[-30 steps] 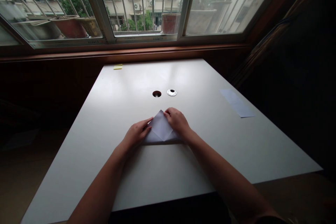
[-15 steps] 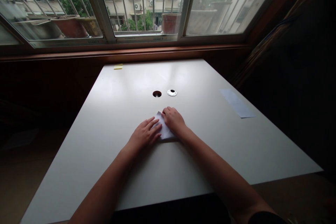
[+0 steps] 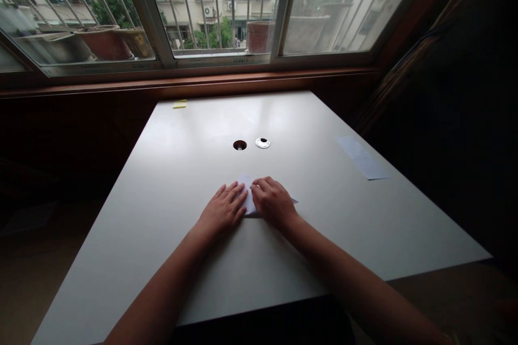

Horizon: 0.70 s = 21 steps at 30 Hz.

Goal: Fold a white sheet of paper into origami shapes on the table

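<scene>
Grip, both hands: spread flat, palms down, closed round nothing; I read them as pressing, not pinching.
Head view, item: folded white paper (image 3: 248, 200), lying near the middle of the white table (image 3: 194, 140), mostly covered by the two hands.
Risk, first: I judge the sheet could skid on the smooth tabletop if one palm bears harder than the other. The layers would shift and any crease would set crooked.
Risk, second: a paper corner peeks out beside the right wrist, where a dragging forearm could catch and bend it.
Left hand (image 3: 223, 210): fingers straight, tips resting on the paper's left part.
Right hand (image 3: 274, 202): fingers slightly curled, tips on the paper, just beside the left fingertips.
Gap: a narrow strip of paper shows between them.
Surroundings: cable hole (image 3: 239, 145) and metal cap (image 3: 263, 143) just beyond the hands; paper strip (image 3: 362, 157) well apart, toward the right edge; yellow note (image 3: 179, 103) at the far left corner.
</scene>
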Motion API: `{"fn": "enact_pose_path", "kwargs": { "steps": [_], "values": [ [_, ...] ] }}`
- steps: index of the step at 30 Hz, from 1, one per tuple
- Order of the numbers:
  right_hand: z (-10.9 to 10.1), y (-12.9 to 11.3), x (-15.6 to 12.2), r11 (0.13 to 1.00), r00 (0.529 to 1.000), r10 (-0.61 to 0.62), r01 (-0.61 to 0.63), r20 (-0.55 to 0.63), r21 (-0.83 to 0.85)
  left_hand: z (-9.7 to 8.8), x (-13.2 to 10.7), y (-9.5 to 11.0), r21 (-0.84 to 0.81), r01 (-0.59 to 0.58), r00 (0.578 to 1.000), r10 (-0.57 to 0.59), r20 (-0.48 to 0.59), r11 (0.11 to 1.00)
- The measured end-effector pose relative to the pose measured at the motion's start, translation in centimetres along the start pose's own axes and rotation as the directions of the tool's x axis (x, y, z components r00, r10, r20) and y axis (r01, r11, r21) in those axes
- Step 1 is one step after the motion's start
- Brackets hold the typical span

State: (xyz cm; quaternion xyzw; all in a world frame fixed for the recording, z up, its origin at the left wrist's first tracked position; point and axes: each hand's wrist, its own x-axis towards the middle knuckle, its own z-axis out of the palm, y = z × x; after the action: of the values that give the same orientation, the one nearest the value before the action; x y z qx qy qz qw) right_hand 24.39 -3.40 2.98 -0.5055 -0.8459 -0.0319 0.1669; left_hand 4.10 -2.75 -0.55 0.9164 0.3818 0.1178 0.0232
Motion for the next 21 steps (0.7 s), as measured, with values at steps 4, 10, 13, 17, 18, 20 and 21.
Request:
{"fn": "enact_pose_path", "kwargs": {
  "steps": [4,10,13,17,18,20,21],
  "values": [
    [0.0,-0.7,-3.0,0.986,0.989,-0.145,0.146,-0.022,0.085,0.1,-0.1,0.2,0.017,0.001,1.000,-0.001,-0.003,1.000],
    [0.8,-0.6,-5.8,0.934,0.938,-0.344,0.346,-0.033,0.089,0.0,-0.2,0.6,0.036,0.000,1.000,0.000,-0.003,0.999],
    [0.7,-0.2,-6.4,0.927,0.932,-0.360,0.361,-0.025,0.105,0.0,-0.2,0.7,0.033,-0.002,1.000,0.002,-0.018,0.999],
    [0.3,0.4,-6.8,0.928,0.932,-0.362,0.360,-0.003,0.095,0.0,-0.3,0.6,0.039,-0.002,1.000,0.002,-0.024,0.999],
    [0.1,0.6,-6.9,0.930,0.933,-0.359,0.357,0.001,0.089,0.0,-0.3,0.5,0.041,-0.001,1.000,0.002,-0.024,0.999],
    [-0.2,0.9,-7.2,0.934,0.937,-0.349,0.348,0.004,0.079,0.0,-0.3,0.5,0.043,0.001,1.000,0.000,-0.020,0.999],
    [-0.4,1.1,-7.4,0.937,0.939,-0.344,0.342,0.005,0.075,0.0,-0.3,0.5,0.044,0.002,1.000,-0.001,-0.016,0.999]
  ]
}}
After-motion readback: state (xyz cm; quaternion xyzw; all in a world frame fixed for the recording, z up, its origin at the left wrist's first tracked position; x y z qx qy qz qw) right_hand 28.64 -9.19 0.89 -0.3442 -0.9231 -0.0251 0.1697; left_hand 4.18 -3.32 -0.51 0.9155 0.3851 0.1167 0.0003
